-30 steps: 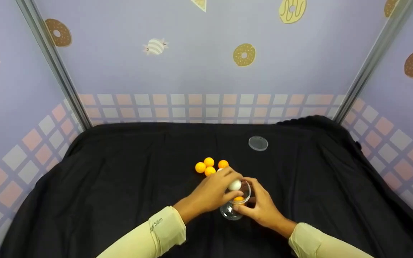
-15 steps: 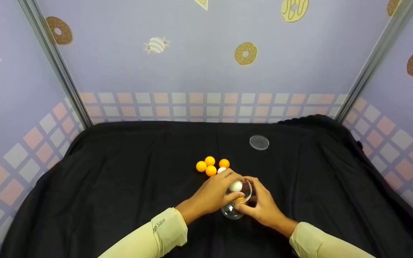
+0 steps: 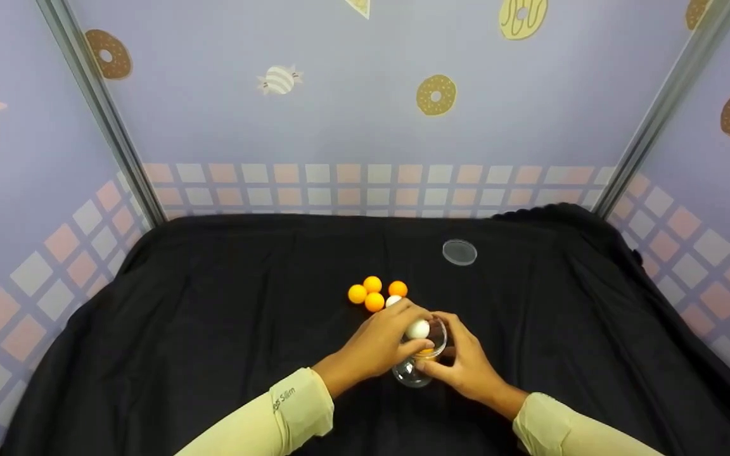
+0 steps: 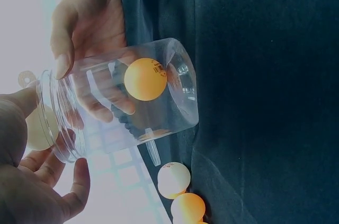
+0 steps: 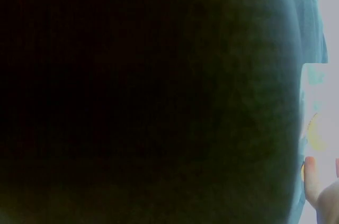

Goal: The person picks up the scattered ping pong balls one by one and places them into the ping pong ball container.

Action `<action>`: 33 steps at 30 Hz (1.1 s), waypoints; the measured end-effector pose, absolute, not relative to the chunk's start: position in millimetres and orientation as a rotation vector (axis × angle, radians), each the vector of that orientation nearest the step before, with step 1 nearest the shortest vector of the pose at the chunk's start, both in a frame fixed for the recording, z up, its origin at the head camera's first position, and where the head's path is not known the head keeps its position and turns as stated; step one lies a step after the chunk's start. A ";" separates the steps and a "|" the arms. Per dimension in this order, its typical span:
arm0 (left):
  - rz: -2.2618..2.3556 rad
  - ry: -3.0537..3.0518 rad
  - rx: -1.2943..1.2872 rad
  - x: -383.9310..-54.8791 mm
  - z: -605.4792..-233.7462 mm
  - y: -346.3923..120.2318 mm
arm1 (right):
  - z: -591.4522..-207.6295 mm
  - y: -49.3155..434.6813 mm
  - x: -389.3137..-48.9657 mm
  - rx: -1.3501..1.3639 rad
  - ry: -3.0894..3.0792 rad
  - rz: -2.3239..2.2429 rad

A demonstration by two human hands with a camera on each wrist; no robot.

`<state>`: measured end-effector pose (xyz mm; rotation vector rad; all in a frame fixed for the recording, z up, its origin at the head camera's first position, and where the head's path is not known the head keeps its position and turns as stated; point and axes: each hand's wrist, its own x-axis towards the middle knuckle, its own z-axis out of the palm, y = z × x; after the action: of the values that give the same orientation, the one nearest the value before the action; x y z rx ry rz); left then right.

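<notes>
clear jar [image 4: 124,102] upright (mouth up) between both hands.

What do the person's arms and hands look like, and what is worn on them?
Both arms wear long, close-fitting, pale yellow sleeves that end at the wrists. The left sleeve has small dark lettering near its cuff; the right sleeve shows none. The left hand and right hand are bare, without gloves.

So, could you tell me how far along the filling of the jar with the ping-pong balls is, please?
Done: one orange ball lies inside the clear plastic jar. In hand: the left hand pinches a white ball at the jar's mouth while the right hand grips the jar. Left: four orange balls and a white one on the black cloth; the lid lies apart.
</notes>
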<state>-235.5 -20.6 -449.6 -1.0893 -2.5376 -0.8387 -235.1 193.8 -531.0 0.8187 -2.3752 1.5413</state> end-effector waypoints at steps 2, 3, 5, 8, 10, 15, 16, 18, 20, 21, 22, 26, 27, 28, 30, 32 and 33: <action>-0.841 -2.541 -1.089 -235.4 -449.3 -20.8 | -531.2 193.8 -235.4 0.823 -2.373 1.538; -0.844 -2.542 -1.088 -235.4 -449.3 -21.0 | -531.3 193.9 -235.6 0.824 -2.373 1.538; -0.852 -2.544 -1.084 -235.7 -450.0 -21.1 | -531.6 193.9 -236.0 0.827 -2.374 1.541; -0.861 -2.546 -1.077 -235.8 -451.2 -21.2 | -532.3 193.9 -236.3 0.829 -2.375 1.544; -0.864 -2.548 -1.074 -235.5 -451.2 -21.0 | -532.5 193.8 -236.3 0.825 -2.375 1.541; -0.862 -2.550 -1.068 -234.7 -450.8 -20.5 | -533.0 194.3 -235.7 0.828 -2.374 1.535; -0.859 -2.551 -1.066 -234.6 -451.0 -20.6 | -533.1 194.4 -235.5 0.828 -2.374 1.533; -0.857 -2.548 -1.067 -234.9 -451.6 -20.6 | -533.1 194.5 -235.3 0.830 -2.371 1.532; -0.855 -2.548 -1.065 -234.7 -451.5 -20.8 | -533.2 194.6 -235.4 0.828 -2.367 1.526; -0.853 -2.544 -1.066 -234.7 -451.3 -20.9 | -533.1 194.6 -235.5 0.826 -2.366 1.523; -0.853 -2.544 -1.065 -234.7 -451.0 -21.0 | -532.8 194.5 -235.4 0.821 -2.367 1.523; -0.848 -2.535 -1.064 -234.7 -450.5 -20.7 | -532.2 194.9 -235.8 0.820 -2.366 1.535; -0.846 -2.535 -1.064 -234.7 -450.4 -20.6 | -532.0 195.0 -235.8 0.819 -2.366 1.542; -0.845 -2.534 -1.064 -234.8 -450.8 -20.4 | -532.1 195.1 -236.0 0.820 -2.365 1.546; -0.842 -2.538 -1.061 -234.9 -450.7 -20.4 | -531.8 195.4 -236.0 0.820 -2.367 1.553; -0.837 -2.541 -1.060 -235.0 -451.1 -20.4 | -531.5 195.4 -236.0 0.826 -2.368 1.549; -0.835 -2.542 -1.059 -235.0 -451.2 -20.5 | -531.5 195.4 -236.0 0.827 -2.368 1.544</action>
<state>-235.0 -20.5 -451.2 -1.0586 -2.5423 -0.8353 -236.0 195.4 -531.5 0.8275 -2.3679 1.5442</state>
